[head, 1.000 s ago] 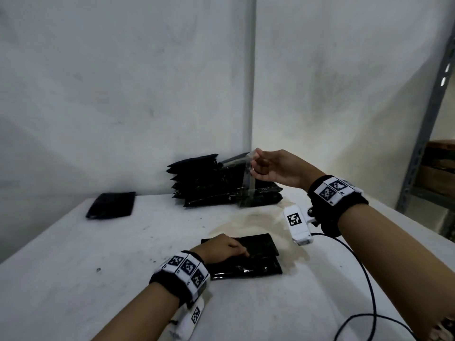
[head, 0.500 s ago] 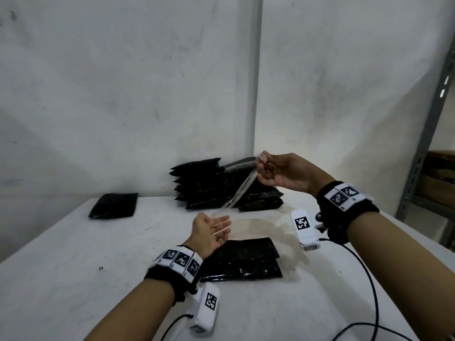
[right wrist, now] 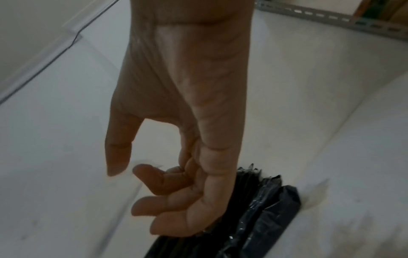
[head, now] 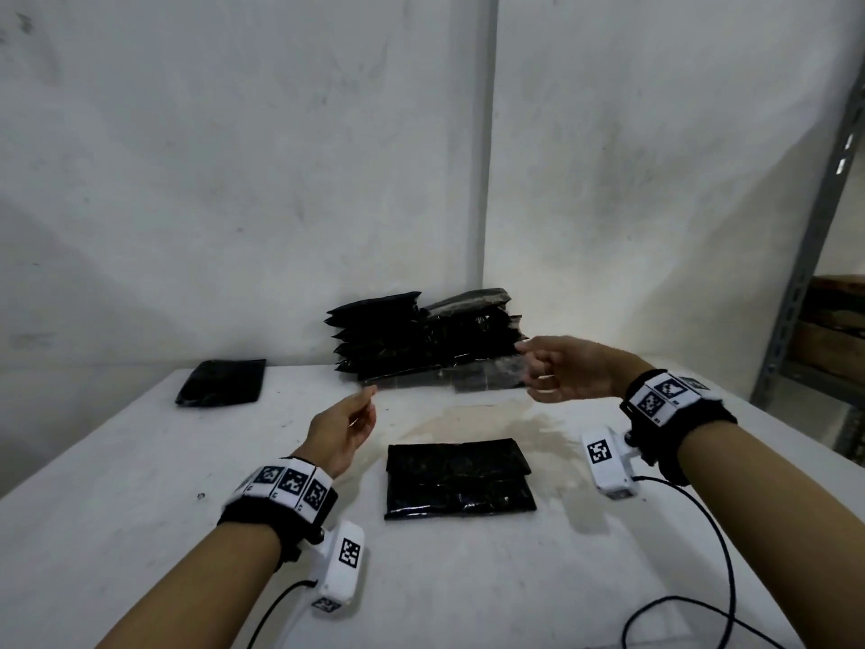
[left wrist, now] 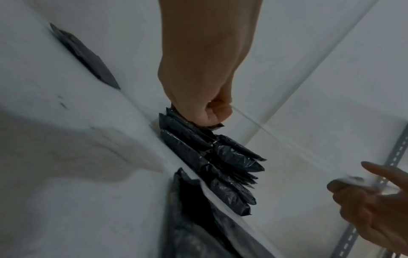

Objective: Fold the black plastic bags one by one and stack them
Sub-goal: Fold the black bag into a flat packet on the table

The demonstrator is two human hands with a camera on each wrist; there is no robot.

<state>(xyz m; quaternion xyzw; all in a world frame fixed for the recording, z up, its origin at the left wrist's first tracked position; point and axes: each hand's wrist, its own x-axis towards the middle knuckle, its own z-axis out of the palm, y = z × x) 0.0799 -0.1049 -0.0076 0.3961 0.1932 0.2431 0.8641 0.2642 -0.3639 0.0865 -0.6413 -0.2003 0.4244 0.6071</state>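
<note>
Bags on the table (head: 140, 531), going left to right: a lone bag (head: 220, 382) lies flat near the back left corner, well apart from everything else. Then the left hand (head: 346, 428) is up in the air, thumb and fingertips pinching one end of a thin see-through greyish strip (head: 444, 379). Can't tell if that's a bag pulled taut and seen edge-on or just some clear wrapper. Below the strip, about mid-table towards the front edge, sits a folded bag (head: 458, 480), lying flat with nothing on top of it. Behind it, against the back edge by the wall, is the pile (head: 398, 339) of black packs. The right hand (head: 571, 367) pinches the strip's other end between thumb and fingers, just in front of that pile. A metal rack (head: 805, 255) stands off the right edge. My guess is we're between bags: one is folded and the next piece is stretched out between both hands. If it's a bag, the next move is laying it flat by the front edge and keeping it taut so the slippery film doesn't bunch.
</note>
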